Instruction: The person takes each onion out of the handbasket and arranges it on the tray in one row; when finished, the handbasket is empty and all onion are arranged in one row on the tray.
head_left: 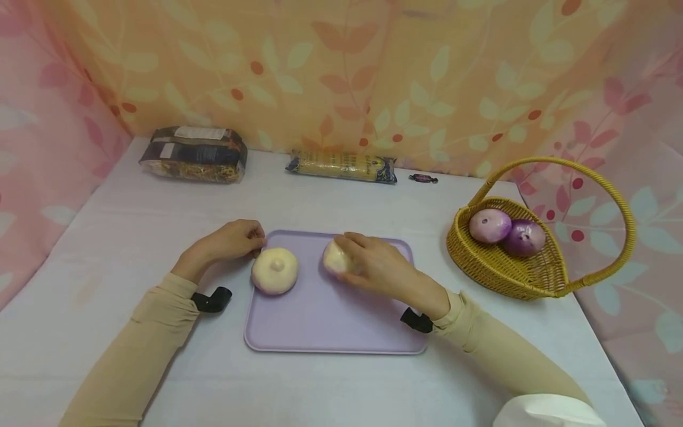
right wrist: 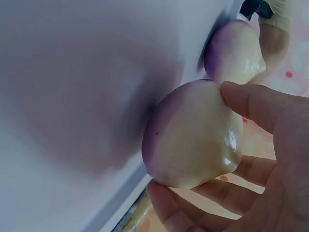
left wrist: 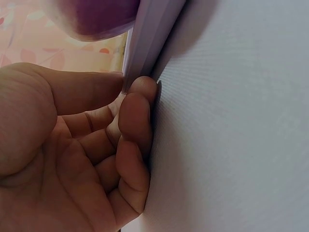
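Note:
A purple-and-white turnip (head_left: 334, 258) is gripped by my right hand (head_left: 380, 265) over the upper middle of the lilac tray (head_left: 331, 326). The right wrist view shows the thumb on one side of this turnip (right wrist: 193, 140) and the fingers around the other, its purple end toward the tray. Another turnip (head_left: 274, 271) sits at the tray's left edge, pale side up. Beside it, my left hand (head_left: 233, 240) pinches the tray rim (left wrist: 145, 43) near the far left corner, thumb against curled fingers that rest on the white tablecloth.
Right of the tray stands a yellow wicker basket (head_left: 480, 270) with a tall handle, holding two purple turnips (head_left: 507, 230). Along the back lie a dark food packet (head_left: 194, 155), a yellow pasta packet (head_left: 341, 166) and a small wrapped candy (head_left: 424, 178). Floral curtains border the table.

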The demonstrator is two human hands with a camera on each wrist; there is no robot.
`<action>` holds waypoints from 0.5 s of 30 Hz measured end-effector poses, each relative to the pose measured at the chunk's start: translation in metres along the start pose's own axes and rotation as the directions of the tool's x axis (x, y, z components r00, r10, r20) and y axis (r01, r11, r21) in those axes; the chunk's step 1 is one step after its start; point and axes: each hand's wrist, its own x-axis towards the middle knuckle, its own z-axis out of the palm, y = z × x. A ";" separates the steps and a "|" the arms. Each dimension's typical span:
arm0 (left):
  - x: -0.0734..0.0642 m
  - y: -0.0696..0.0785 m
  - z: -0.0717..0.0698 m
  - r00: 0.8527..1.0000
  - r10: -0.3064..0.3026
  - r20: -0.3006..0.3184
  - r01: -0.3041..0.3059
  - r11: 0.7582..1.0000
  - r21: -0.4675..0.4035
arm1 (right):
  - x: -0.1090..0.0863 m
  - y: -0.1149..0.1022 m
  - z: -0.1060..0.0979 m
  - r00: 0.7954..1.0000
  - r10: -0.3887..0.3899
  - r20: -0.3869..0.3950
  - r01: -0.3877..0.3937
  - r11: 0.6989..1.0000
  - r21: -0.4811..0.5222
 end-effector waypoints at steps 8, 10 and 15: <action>0.000 0.001 -0.001 1.000 0.003 0.000 -0.003 1.000 0.009 | 0.007 -0.009 0.008 0.998 -0.055 -0.010 0.055 0.998 0.030; 0.000 0.001 -0.001 1.000 -0.004 0.006 0.004 1.000 0.007 | 0.008 -0.012 0.008 0.998 -0.059 -0.004 0.059 0.998 0.035; 0.000 0.002 -0.001 1.000 -0.012 0.009 0.012 1.000 0.002 | 0.012 -0.016 0.011 0.998 -0.064 -0.001 0.064 0.997 0.038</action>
